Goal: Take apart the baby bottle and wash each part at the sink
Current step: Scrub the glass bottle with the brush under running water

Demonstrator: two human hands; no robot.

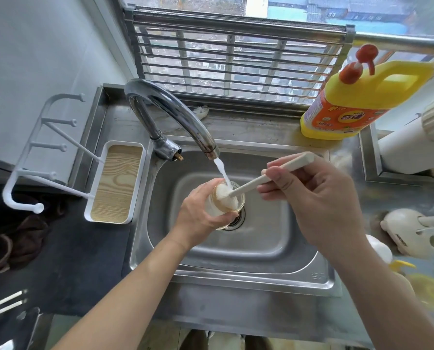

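My left hand point(201, 213) grips the clear baby bottle body point(233, 204) over the drain of the steel sink point(261, 248), mouth tilted up toward the tap. My right hand point(311, 198) holds the cream handle of a bottle brush point(266, 176); its white sponge head sits inside the bottle's mouth. Water runs from the curved chrome tap point(175, 114) into the bottle. On the counter at the right lie cream and white bottle parts point(410, 233), partly cut off by my right arm.
A yellow dish soap jug point(357, 97) with a red pump stands at the back right corner. A white drying rack with a wooden tray point(117, 183) sits left of the sink. A brown cloth point(21, 238) lies on the dark counter at left. A barred window is behind.
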